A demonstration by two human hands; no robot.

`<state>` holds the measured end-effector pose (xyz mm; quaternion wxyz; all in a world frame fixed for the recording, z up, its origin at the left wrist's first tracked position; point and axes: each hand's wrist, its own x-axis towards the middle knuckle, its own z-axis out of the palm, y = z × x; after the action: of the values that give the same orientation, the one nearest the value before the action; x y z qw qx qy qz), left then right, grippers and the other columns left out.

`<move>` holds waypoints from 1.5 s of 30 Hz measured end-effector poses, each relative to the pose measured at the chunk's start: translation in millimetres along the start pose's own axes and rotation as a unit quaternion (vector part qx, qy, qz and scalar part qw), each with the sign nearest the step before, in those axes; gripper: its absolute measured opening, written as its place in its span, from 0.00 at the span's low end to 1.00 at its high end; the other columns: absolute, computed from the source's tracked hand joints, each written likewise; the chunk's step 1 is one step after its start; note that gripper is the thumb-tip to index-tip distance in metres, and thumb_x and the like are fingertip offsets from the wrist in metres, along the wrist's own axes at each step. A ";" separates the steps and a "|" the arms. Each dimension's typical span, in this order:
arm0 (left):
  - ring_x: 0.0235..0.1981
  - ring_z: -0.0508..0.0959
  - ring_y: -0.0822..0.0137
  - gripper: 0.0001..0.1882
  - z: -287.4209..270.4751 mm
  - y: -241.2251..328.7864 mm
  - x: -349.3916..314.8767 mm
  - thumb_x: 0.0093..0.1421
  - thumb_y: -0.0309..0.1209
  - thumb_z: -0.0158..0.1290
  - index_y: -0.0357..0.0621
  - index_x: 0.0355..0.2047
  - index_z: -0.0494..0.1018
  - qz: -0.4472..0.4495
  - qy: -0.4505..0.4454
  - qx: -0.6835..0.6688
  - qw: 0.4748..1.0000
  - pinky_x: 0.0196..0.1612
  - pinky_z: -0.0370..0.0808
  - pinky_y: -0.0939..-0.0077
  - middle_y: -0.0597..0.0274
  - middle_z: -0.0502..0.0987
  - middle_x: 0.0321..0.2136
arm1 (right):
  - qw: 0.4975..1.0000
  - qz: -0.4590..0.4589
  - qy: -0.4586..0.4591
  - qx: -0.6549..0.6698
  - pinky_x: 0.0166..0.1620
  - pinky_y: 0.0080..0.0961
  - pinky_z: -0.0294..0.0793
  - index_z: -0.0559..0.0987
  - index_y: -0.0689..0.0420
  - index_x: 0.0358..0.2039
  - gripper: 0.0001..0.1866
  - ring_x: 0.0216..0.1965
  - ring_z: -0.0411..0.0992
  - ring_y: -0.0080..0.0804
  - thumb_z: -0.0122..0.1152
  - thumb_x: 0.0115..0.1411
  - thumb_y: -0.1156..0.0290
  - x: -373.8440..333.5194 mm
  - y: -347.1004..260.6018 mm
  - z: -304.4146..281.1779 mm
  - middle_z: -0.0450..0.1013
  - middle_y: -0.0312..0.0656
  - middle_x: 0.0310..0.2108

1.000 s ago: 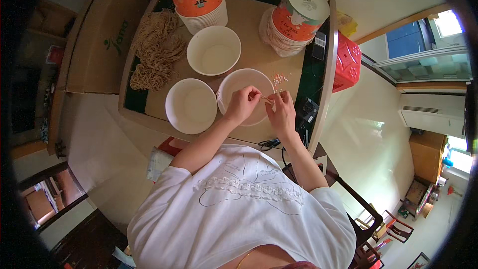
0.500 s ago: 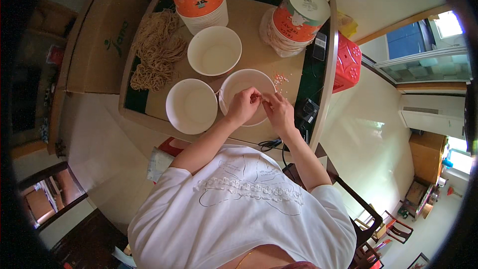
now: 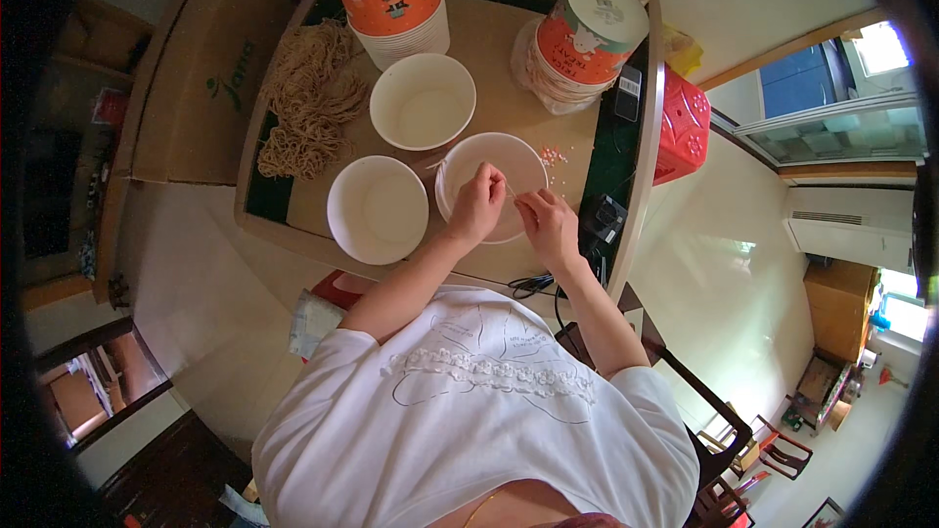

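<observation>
On the tabletop (image 3: 624, 149), we see at left a heap of tan twine (image 3: 308, 103), then a near white tub (image 3: 378, 209) and a far white tub (image 3: 423, 101). Above a third tub (image 3: 526, 168), we find the left hand (image 3: 477, 205), its fingers curled, pinching a thin pale strand (image 3: 511, 193). The strand slants down to the right hand (image 3: 548, 225), whose fingertips also grip it. Farther right lie small pink bits (image 3: 555, 155).

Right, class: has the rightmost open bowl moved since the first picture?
Yes, slightly rightward: the rightmost open bowl now shows a narrow gap from the lower-left bowl, where their rims almost met before.
</observation>
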<state>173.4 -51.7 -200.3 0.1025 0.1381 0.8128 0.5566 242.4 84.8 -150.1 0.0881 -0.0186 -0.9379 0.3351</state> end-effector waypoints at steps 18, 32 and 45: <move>0.24 0.77 0.59 0.06 -16.9 43.4 -10.4 0.56 0.27 0.54 0.37 0.29 0.69 -0.010 -0.076 -0.012 0.997 0.27 0.72 0.69 0.53 0.75 0.22 | 0.989 -0.022 0.120 0.082 0.36 0.35 0.68 0.78 0.54 0.29 0.06 0.32 0.69 0.42 0.63 0.48 0.74 1.9 0.9 -5.5 0.71 0.42 0.29; 0.20 0.69 0.74 0.06 -57.0 116.1 -49.9 0.53 0.24 0.55 0.37 0.23 0.70 0.032 -0.181 -0.107 0.977 0.24 0.67 0.78 0.64 0.70 0.20 | 0.986 0.048 0.145 0.070 0.36 0.35 0.69 0.76 0.58 0.27 0.05 0.33 0.68 0.45 0.60 0.46 0.79 -19.9 30.5 -8.9 0.69 0.44 0.30; 0.24 0.68 0.80 0.02 -26.5 133.0 -41.5 0.55 0.22 0.53 0.38 0.27 0.72 0.068 -0.163 -0.164 0.970 0.27 0.66 0.85 0.67 0.69 0.24 | 0.991 0.018 0.054 0.117 0.36 0.24 0.72 0.73 0.56 0.48 0.21 0.33 0.71 0.36 0.58 0.52 0.80 -22.0 -5.4 -39.8 0.69 0.43 0.31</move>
<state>218.6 -43.4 -66.1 0.2169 0.2631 0.6711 0.6583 271.2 103.4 -119.8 0.1339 -0.0430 -0.8855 0.4429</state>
